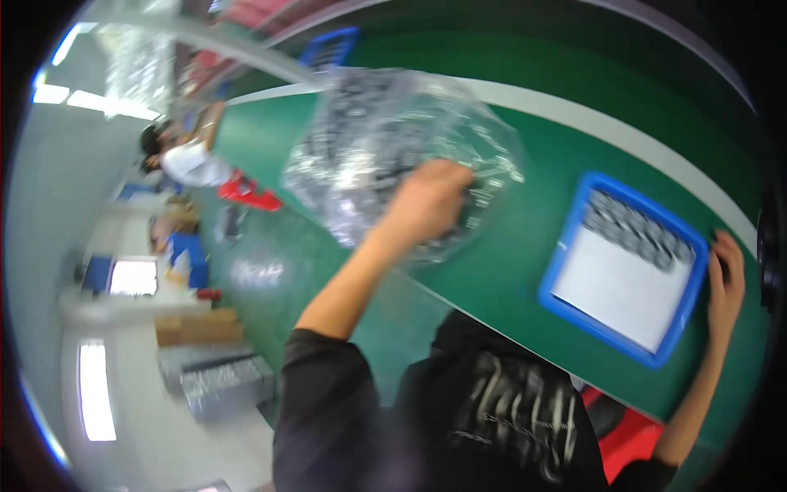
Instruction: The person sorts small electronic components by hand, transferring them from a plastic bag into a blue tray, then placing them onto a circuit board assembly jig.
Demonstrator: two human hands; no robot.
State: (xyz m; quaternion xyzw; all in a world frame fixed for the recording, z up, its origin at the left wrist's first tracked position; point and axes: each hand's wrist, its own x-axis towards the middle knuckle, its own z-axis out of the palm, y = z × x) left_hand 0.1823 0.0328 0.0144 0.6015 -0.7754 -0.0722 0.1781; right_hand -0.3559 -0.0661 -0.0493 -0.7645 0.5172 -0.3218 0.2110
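In the head view, the left hand (430, 201) is blurred over a clear plastic bag (352, 168) on the green table (525, 221), its fingers curled inward into a loose fist; whether they have hold of film or of something inside cannot be told. The crumpled bag spreads wider from left to right than from top to bottom, with small dark parts showing through mostly toward its upper left and thinner, clearer film toward the right; which way its mouth points is unclear. Most of the bag lies to the left of and above the hand, and its lower edge reaches the table's near edge. The right hand (725, 283) has its fingers extended and slightly parted at the outer right side of a blue tray (563, 238), gripping nothing visible; blur hides whether it touches the rim. The roughly square tray sits slanted, with no clear long axis. Dark ring-shaped parts (635, 225) line its far side in a band sloping down to the right, above a bare white liner (619, 287). The tray lies left of the right hand, well apart from the left.
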